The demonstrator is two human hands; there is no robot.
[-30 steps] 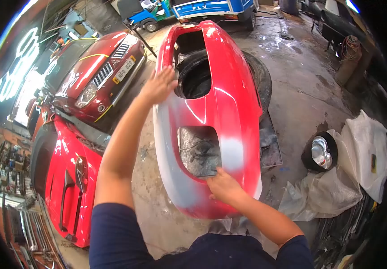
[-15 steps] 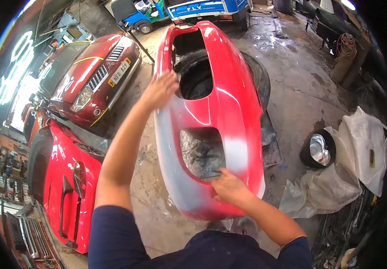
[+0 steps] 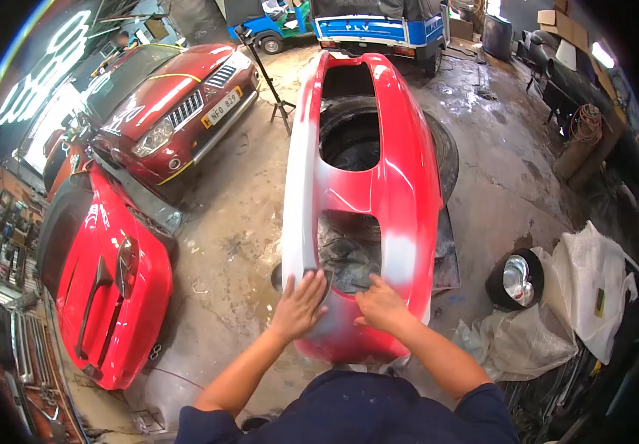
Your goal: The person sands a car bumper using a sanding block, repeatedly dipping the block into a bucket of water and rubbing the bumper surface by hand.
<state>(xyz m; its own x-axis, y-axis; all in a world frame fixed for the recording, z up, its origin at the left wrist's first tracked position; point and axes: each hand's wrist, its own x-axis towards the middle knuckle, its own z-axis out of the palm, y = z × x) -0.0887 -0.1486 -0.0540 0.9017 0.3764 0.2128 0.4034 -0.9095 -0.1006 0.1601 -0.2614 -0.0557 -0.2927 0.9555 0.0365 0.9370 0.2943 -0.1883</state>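
A red bumper (image 3: 401, 192) with pale grey and white patches stands in front of me, with two large openings. My left hand (image 3: 299, 305) lies flat on the grey area at its near left, beside the nearer opening; the fingers are extended and point away from me. At the near right rim of that opening is my right hand (image 3: 383, 303), its fingers curled over the bumper's edge, some of them hidden. Black tires (image 3: 445, 159) show behind the bumper and through its farther opening.
On the left are a dark red car (image 3: 153, 111), a bright red body part (image 3: 123, 296) and a tripod (image 3: 267, 81). A blue vehicle (image 3: 378, 31) is at the back. To the right lie a headlight (image 3: 517, 277) and whitish plastic sheeting (image 3: 586, 288). A person (image 3: 121, 41) is far left.
My left hand has moved from the bumper's farther left side down to its near left part. My right hand stays at the near opening's rim. The camera view has shifted.
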